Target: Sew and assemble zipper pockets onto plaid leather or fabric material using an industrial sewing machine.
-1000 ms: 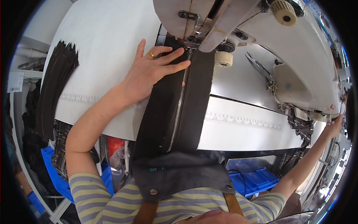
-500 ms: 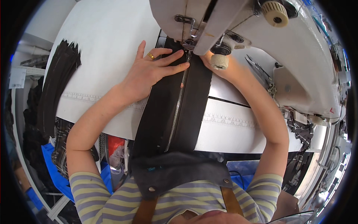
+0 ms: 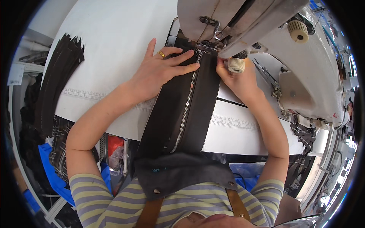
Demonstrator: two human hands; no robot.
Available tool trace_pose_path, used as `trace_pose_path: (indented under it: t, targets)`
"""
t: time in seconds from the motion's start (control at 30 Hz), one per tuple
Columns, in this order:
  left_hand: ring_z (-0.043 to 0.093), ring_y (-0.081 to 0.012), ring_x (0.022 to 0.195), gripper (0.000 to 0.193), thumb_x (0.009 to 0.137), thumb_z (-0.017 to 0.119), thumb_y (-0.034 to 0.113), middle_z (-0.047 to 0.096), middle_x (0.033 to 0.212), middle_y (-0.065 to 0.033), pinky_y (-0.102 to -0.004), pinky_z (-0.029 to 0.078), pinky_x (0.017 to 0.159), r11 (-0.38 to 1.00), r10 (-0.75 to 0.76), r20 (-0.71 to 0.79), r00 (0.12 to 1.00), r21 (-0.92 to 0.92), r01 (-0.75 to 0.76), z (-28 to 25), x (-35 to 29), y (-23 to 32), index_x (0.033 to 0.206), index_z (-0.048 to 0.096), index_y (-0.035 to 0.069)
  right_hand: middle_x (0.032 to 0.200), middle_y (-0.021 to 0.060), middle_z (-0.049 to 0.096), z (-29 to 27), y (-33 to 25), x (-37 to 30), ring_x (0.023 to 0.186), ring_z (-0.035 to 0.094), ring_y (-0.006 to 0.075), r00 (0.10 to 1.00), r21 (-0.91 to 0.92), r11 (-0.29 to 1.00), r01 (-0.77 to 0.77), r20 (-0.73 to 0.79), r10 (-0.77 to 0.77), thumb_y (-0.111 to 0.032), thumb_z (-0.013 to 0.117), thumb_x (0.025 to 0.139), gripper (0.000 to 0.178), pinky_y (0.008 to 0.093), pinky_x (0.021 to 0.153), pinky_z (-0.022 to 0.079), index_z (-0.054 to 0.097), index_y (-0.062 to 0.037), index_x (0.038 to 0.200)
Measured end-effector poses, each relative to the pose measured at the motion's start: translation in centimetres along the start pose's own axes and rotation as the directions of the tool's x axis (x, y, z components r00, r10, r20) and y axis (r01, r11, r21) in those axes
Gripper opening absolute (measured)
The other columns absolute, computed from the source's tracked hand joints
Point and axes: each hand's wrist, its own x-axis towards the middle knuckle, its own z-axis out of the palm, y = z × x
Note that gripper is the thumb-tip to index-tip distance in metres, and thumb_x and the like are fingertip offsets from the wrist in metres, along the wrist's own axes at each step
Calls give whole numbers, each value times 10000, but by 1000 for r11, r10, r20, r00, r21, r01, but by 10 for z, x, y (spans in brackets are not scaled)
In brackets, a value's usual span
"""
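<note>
A long black fabric strip with a silver metal zipper down its middle lies on the sewing machine's bed, its far end at the presser foot. My left hand, with a gold ring, rests with fingers spread on the fabric left of the zipper; two fingertips reach close to the zipper's teeth. At the fabric's right edge, beside the presser foot, my right hand pinches the cloth between thumb and fingers. A cream knob on the machine hides part of that hand.
The white sewing machine fills the upper right. Metal tweezers or snips lie beside its base. A stack of black strips lies on the table's left. A printed ruler crosses the table near its front edge. A blue container sits below left.
My right hand has drawn back a little from beside the presser foot and now pinches the fabric's edge. My left hand keeps its place on the fabric. The whole view has shifted slightly.
</note>
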Motion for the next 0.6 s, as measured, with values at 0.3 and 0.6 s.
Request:
trace_pose_path:
  t: [0.3, 0.6]
  targets:
    - [431, -240, 1260, 659, 747, 534, -50, 479, 1402, 9, -615, 108, 1092, 999, 8, -24, 1000, -34, -8, 1, -1, 1, 1315, 532, 285, 738, 43, 613, -10, -19, 20, 576, 568, 128, 693, 805, -61, -591, 545, 472, -203, 632, 886, 255, 220, 544, 448, 628, 52, 901]
    - [424, -232, 1264, 545, 779, 595, 77, 506, 1375, 5, -592, 98, 1102, 1000, -4, -25, 1000, 9, 4, 1, -1, 1, 1283, 577, 283, 747, 38, 646, 29, -10, 9, 660, 597, 148, 940, 298, 892, -340, 97, 326, -233, 683, 846, 188, 265, 586, 468, 697, -79, 954]
